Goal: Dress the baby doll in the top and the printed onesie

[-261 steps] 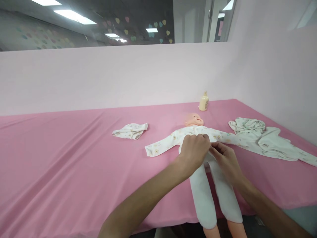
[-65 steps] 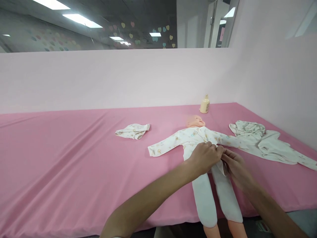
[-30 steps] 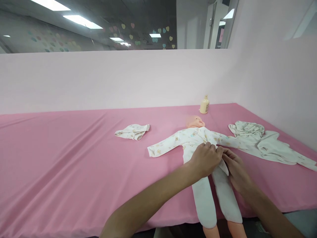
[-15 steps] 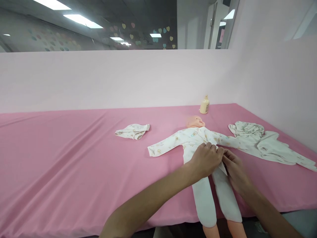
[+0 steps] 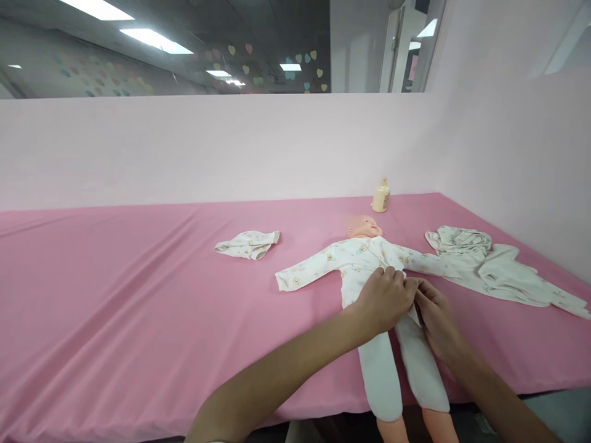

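Observation:
A baby doll (image 5: pixel 364 226) lies on its back on the pink-covered table, its lower legs reaching past the front edge. It wears a white baby shirt (image 5: pixel 318 261) with small coloured prints, sleeves spread to both sides, and white trousers (image 5: pixel 381 369). My left hand (image 5: pixel 385 299) is closed over the shirt's front at the belly, gripping the cloth. Close against it, my right hand (image 5: pixel 436 317) pinches the shirt's edge from the right side. The fingertips of both hands nearly meet, and what lies between them is mostly hidden.
A small white printed cloth piece (image 5: pixel 248 245) lies left of the doll. To the right are a rolled cloth and crumpled white baby clothes (image 5: pixel 508 277). A pale yellow pump bottle (image 5: pixel 381 197) stands at the back by the wall. The pink sheet (image 5: pixel 138 320) covers the table.
Both hands stay at the shirt's front with only slight finger movement. The shirt's lower flap by my right hand has shifted a little; the rest looks the same.

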